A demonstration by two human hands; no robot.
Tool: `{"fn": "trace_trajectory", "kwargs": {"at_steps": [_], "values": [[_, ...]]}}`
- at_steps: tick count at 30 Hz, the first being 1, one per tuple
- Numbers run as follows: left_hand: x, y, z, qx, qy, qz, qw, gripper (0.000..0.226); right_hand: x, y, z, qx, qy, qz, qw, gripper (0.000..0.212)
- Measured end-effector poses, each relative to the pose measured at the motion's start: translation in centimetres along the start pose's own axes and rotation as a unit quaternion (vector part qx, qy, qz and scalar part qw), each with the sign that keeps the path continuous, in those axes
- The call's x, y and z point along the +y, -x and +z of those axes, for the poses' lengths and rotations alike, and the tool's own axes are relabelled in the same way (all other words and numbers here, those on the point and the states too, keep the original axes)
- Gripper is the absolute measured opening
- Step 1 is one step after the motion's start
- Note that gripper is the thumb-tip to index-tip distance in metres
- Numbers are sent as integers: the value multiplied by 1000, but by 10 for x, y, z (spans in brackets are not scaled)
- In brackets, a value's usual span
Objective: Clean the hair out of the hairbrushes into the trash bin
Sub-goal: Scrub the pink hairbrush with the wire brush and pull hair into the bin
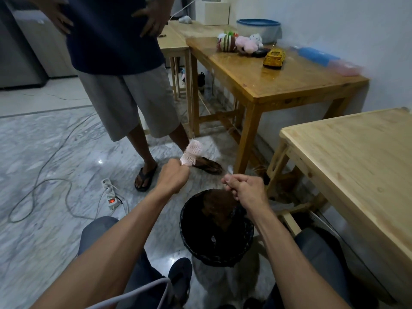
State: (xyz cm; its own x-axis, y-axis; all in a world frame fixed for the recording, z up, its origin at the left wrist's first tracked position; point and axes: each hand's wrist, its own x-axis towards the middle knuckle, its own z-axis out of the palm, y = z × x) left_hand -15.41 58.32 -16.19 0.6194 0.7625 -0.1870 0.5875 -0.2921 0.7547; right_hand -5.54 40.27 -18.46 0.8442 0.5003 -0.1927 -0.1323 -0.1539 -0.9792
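My left hand (pixel 172 175) is closed around the handle of a pink hairbrush (pixel 191 151), whose bristled head sticks up and away from me, to the left of the bin. My right hand (pixel 244 189) is a closed fist pinching thin strands of hair, held over the far rim of the trash bin (pixel 189 233). The bin is round, lined with a black bag, and stands on the floor between my knees. A brown clump (pixel 217 207) lies inside it.
A person in grey shorts and sandals (pixel 145 175) stands close in front. A power strip (pixel 110 192) and cables lie on the marble floor at left. A light wooden table (pixel 356 166) is at right, and a darker table (pixel 267 72) with toys stands behind.
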Motion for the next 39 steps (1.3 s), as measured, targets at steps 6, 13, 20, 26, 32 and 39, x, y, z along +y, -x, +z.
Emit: {"fn": "trace_trajectory", "kwargs": {"at_steps": [6, 13, 20, 26, 32, 39], "values": [[0, 11, 9, -6, -141, 109, 984, 28, -2, 2, 2, -40, 91, 59, 993, 15], [7, 25, 26, 10, -193, 202, 960, 21, -15, -16, 17, 16, 60, 16, 998, 43], [4, 25, 27, 8, -164, 171, 971, 22, -7, -20, 13, 71, 64, 10, 995, 14], [1, 22, 25, 23, -199, 181, 963, 26, -4, -16, 5, 72, 120, 5, 990, 11], [2, 27, 29, 65, -237, 246, 938, 25, -16, -11, 13, 60, 188, -37, 980, 47], [2, 36, 36, 82, -256, 296, 917, 34, -26, -20, 23, 51, 103, -13, 993, 26]]}}
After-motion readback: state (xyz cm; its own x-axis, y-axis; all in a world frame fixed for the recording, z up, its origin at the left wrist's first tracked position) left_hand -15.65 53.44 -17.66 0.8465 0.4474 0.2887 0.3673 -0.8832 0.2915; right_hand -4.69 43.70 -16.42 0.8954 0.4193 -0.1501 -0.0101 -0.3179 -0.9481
